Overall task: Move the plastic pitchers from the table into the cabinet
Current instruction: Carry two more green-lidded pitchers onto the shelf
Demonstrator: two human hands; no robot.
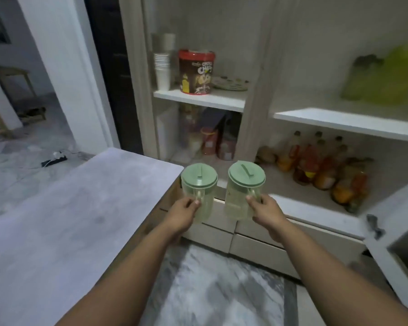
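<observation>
Left hand (186, 208) grips left pitcher (199, 194) by its handle; right hand (265, 209) likewise holds right pitcher (244, 191). Both upright, handles toward the person, facing the cabinet (316, 203).

The grey table (64, 208) at the left shows a bare mottled top. In the cabinet (252, 109), the upper left shelf (198, 98) carries stacked white cups (162, 71), a red-lidded cereal tub (196, 71) and a flat patterned plate (230, 84). The upper right shelf (346, 122) holds a blurred green object (386, 78). The lower right shelf (292, 187) bears a cluster of bottles (320, 165) with orange and red contents.
</observation>
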